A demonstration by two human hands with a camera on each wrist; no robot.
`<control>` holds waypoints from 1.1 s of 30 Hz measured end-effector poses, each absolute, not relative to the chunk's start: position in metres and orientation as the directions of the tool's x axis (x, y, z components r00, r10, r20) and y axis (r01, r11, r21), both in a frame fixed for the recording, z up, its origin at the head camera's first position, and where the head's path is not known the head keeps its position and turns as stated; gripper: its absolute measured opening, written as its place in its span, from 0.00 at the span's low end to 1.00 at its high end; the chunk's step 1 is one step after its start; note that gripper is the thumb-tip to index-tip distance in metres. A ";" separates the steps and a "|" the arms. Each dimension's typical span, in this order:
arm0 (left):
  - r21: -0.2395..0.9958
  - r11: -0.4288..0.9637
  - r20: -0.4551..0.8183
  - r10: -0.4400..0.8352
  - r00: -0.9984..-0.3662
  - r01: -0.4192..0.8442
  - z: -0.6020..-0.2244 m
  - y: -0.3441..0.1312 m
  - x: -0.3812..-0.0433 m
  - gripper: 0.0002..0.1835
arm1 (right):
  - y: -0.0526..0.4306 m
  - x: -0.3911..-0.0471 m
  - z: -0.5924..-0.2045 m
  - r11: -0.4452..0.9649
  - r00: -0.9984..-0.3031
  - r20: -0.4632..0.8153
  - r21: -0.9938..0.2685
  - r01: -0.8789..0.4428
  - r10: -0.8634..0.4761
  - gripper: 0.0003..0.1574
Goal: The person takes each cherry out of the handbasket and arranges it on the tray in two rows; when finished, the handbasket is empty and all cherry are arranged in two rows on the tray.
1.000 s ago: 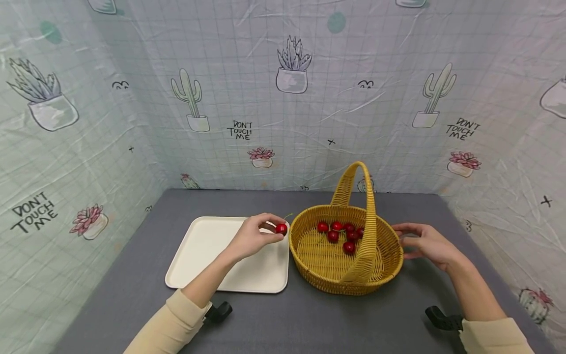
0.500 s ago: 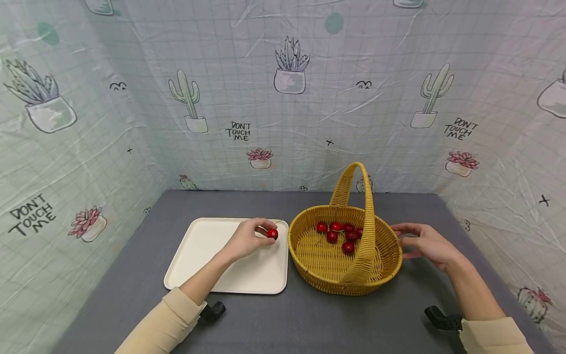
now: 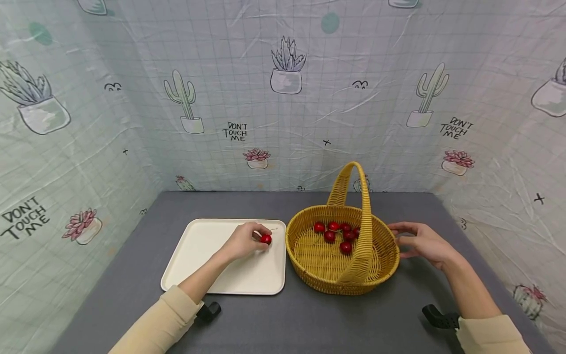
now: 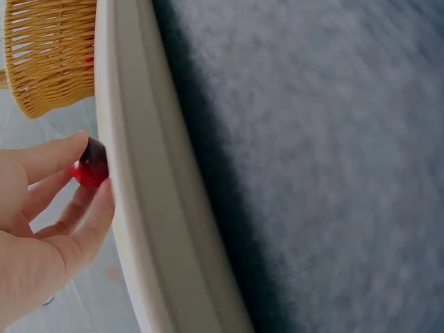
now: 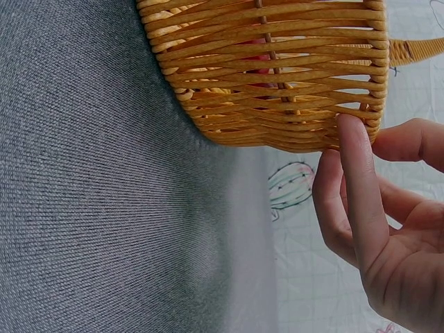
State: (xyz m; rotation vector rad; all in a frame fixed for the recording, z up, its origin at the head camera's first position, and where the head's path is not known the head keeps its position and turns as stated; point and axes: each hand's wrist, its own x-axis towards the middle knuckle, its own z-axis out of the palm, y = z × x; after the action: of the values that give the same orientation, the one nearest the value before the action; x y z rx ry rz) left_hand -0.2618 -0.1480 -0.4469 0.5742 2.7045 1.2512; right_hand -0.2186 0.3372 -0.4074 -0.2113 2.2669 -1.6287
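Note:
My left hand point(image 3: 243, 241) pinches a red cherry point(image 3: 266, 239) between thumb and fingers, low over the right part of the cream tray point(image 3: 199, 246); its thin stem sticks up to the right. In the left wrist view the cherry point(image 4: 91, 166) shows at the fingertips, just behind the tray's rim point(image 4: 152, 173). Beside the tray stands a yellow woven basket point(image 3: 309, 268) with a tall handle and several red cherries point(image 3: 346, 247) inside. My right hand point(image 3: 426, 246) touches the basket's right side, its fairly straight fingers against the outer weave and rim point(image 5: 374, 90).
A dark grey cloth point(image 3: 283, 319) covers the table. Patterned curtains point(image 3: 212, 98) enclose it at the back and both sides. The basket's handle point(image 3: 365, 216) arches high over its middle. Black wrist mounts point(image 3: 438, 317) hang below the sleeves.
My left hand has moved left and down with the cherry, from beside the basket's rim to low over the tray. My right hand stays at the basket. The head view has shifted slightly.

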 end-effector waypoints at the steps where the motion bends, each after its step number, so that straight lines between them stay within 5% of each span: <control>1: 0.745 0.601 0.054 0.379 -0.924 0.290 -0.447 -0.148 -0.262 0.17 | 0.337 -0.219 -0.407 0.330 -0.931 -0.186 -0.941 0.076 -0.315 0.37; 24: 0.711 0.635 0.026 0.408 -0.913 0.304 -0.444 -0.149 -0.266 0.20 | 0.336 -0.217 -0.408 0.337 -0.937 -0.180 -0.939 0.073 -0.300 0.37; 33: 0.655 0.648 0.105 0.430 -0.897 0.387 -0.432 -0.150 -0.267 0.18 | 0.336 -0.217 -0.409 0.336 -0.936 -0.175 -0.940 0.066 -0.304 0.37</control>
State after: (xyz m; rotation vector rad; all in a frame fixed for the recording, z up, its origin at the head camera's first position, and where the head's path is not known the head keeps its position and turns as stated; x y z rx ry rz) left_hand -0.2674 -0.1500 -0.4317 0.6944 2.7973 1.0901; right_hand -0.2174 0.3364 -0.4087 -0.2118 2.2858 -1.6307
